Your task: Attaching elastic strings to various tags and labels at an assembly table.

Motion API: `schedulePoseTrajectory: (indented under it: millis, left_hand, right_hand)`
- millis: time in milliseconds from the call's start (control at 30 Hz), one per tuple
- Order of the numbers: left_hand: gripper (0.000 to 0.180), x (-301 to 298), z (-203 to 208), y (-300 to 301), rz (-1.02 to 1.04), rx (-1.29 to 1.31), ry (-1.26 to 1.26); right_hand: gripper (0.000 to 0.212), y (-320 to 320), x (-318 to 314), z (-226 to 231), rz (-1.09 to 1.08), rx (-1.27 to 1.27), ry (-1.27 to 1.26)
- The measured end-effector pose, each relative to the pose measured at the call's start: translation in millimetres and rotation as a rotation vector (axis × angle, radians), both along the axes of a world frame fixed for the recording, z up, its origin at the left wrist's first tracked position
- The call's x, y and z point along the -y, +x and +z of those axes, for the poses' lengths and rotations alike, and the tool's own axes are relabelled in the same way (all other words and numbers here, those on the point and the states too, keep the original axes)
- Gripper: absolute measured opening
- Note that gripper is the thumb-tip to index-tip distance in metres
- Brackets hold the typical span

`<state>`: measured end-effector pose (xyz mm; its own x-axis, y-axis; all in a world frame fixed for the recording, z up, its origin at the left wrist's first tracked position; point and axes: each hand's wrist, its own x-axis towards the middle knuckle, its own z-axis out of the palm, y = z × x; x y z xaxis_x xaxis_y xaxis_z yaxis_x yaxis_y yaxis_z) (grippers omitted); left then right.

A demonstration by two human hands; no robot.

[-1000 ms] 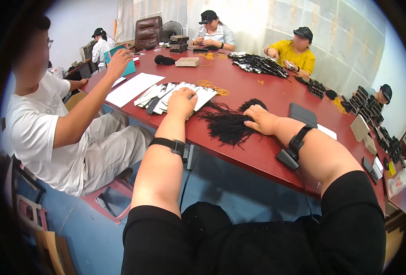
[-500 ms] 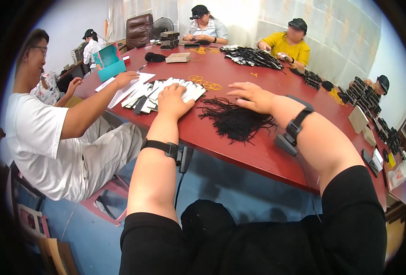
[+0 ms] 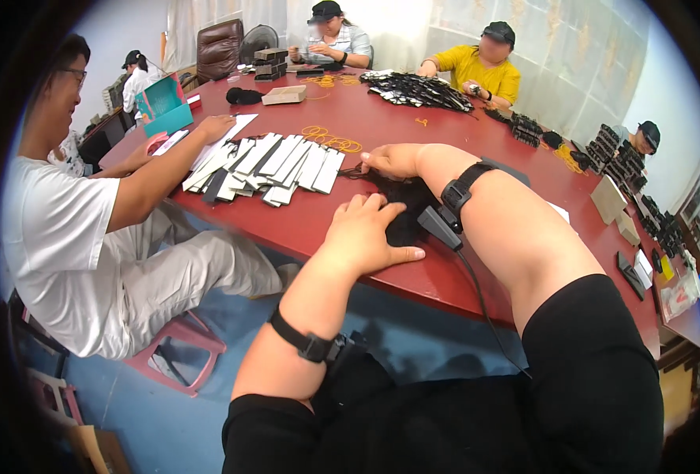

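Observation:
A heap of black strings (image 3: 404,217) lies near the front edge of the red table, partly hidden by my hands and right forearm. My left hand (image 3: 366,233) rests by its near left side, fingers spread and thumb stretched out to the right. At the far left end of the strings is my right hand (image 3: 393,161), its fingers bent together on a few strands; the fingertips are partly hidden. Just left of both hands sits a fanned pile of flat white and black strips (image 3: 291,162), which neither hand touches.
Yellow rubber bands (image 3: 330,140) lie beyond the strips. A person in a white shirt (image 3: 65,245) sits at my left, arms on the table by a teal box (image 3: 166,107). Across the table, other people work around another strip pile (image 3: 417,90) and stacked dark blocks (image 3: 271,65).
My left hand has left the strip pile and moved right and nearer, to the strings. My right hand has shifted left, its fingers closing at the strings' far end. The view has shifted slightly.

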<state>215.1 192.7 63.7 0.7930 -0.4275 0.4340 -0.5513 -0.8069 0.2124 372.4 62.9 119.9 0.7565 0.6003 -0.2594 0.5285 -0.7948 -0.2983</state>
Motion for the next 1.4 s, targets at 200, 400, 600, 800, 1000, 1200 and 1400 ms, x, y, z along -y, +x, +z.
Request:
schedulePoseTrajectory:
  millis: [200, 400, 600, 800, 1000, 1200, 1400]
  left_hand:
    - [0.040, -2, 0, -9, -0.140, 0.029, -0.123]
    - [0.037, -4, 1, -13, -0.230, 0.073, -0.193]
    - [0.032, -12, 5, -18, -0.287, -0.065, -0.369]
    - [0.026, -15, -6, -2, -0.313, -0.094, -0.680]
    - [0.035, 5, -4, 47, -0.235, -0.093, -0.384]
    - [0.032, 6, -3, 48, -0.266, -0.122, -0.308]
    - [0.019, 4, 3, 32, -0.116, -0.232, -0.398]
  right_hand:
    - [0.058, 14, 50, -10, 0.063, 0.285, -0.122]
    - [0.063, 9, 71, -12, -0.030, 0.299, -0.147]
    - [0.060, -5, 66, 1, -0.151, 0.670, -0.221]
    - [0.057, -20, 71, -2, 0.096, 0.566, -0.057]
    - [0.051, -24, 69, -8, 0.169, 0.310, 0.024]
    - [0.049, -19, 68, -34, 0.073, 0.178, -0.263]
    - [0.050, -15, 62, -38, 0.000, 0.252, -0.162]
